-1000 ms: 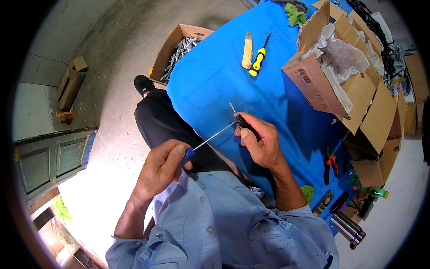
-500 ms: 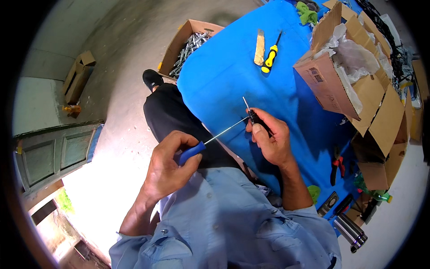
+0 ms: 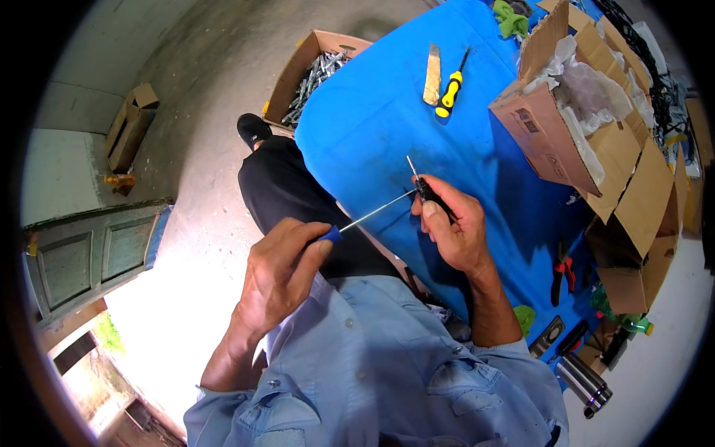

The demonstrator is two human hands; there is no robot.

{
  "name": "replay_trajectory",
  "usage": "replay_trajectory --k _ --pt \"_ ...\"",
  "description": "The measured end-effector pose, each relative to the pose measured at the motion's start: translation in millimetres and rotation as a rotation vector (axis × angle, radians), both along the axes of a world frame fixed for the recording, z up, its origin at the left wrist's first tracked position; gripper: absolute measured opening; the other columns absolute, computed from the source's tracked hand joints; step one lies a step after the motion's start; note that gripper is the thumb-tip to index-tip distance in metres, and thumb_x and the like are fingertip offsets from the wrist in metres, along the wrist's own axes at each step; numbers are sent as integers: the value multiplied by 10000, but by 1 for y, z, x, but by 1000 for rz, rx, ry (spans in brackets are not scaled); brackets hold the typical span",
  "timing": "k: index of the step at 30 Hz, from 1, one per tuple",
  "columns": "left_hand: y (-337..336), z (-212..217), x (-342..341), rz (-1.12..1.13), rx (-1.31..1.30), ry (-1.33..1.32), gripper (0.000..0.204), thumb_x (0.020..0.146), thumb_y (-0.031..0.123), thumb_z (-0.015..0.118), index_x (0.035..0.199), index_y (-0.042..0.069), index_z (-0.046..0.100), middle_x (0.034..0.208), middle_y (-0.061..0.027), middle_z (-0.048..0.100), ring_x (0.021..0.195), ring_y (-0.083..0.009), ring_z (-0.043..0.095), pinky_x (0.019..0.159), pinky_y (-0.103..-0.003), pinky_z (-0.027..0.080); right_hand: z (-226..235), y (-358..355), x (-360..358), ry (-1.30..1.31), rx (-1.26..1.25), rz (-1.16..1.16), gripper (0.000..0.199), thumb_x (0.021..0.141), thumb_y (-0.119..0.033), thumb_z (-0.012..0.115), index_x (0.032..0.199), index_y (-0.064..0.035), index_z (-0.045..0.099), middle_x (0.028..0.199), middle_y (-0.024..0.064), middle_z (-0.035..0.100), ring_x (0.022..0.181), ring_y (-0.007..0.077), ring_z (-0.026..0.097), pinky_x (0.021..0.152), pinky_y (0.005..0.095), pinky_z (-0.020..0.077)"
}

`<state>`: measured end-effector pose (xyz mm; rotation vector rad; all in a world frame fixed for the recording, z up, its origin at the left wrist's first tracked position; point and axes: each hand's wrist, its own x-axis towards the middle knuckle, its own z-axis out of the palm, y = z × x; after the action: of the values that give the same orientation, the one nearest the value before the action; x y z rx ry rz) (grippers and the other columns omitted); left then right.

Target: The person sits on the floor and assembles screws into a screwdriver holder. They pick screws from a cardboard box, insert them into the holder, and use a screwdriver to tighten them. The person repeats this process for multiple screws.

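Observation:
My left hand (image 3: 281,274) is closed round the blue handle of a screwdriver (image 3: 376,213), whose thin metal shaft points up and to the right. Its tip meets the side of a small black part with a thin metal rod (image 3: 421,186), pinched in the fingers of my right hand (image 3: 459,227). The rod sticks up past my fingertips; the part's lower end is hidden by my hand. Both hands are above my lap and the near edge of the blue-covered table (image 3: 372,112).
A yellow-and-black screwdriver (image 3: 450,93) lies beside a tan strip (image 3: 432,74). To the right stand an open cardboard box with plastic lining (image 3: 544,141), red-handled pliers (image 3: 562,277) and a steel flask (image 3: 585,384). A carton of metal parts (image 3: 294,82) sits beyond the table's left edge.
My left fingers have shifted forward and round the blue handle, covering more of it. My right hand, with the black part, has moved very slightly to the right.

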<state>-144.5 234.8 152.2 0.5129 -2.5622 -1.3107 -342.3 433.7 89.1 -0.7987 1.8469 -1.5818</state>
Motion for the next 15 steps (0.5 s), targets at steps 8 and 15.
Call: replay_trajectory --k 8,15 --pt "-4 4 -2 105 488 -248 359 1129 282 473 1097 1 694 763 -64 679 518 -91 570 466 -237 430 2 0 0 12 11 10 340 952 -43 604 1262 90 648 885 133 722 770 179 684 721 307 548" --pt "2 6 -3 132 340 -185 258 948 207 702 1096 4 645 920 -111 676 736 -150 667 697 -276 548 3 -1 0 5 11 10 339 955 -52 613 1259 94 649 893 130 727 776 179 686 726 308 549"
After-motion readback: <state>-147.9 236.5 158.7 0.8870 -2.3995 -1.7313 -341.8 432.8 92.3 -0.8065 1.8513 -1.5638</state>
